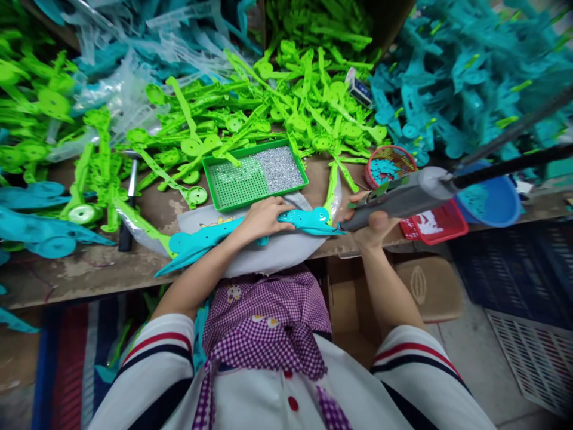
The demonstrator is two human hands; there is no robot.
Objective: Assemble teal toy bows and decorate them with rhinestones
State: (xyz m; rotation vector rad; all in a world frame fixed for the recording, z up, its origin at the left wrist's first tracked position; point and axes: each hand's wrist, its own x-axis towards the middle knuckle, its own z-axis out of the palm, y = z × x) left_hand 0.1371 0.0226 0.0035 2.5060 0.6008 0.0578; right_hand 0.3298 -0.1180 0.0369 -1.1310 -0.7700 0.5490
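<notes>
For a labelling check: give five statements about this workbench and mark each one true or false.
1. The left hand holds down a teal plastic part. True.
2. The right hand is empty. False: its fingers grip a grey power driver.
3. The green tray has nothing in it. False: small silvery pieces fill its right half.
4. A hammer lies on the bench to the left of the tray. True.
5. The teal part lies on a white cloth. True.
</notes>
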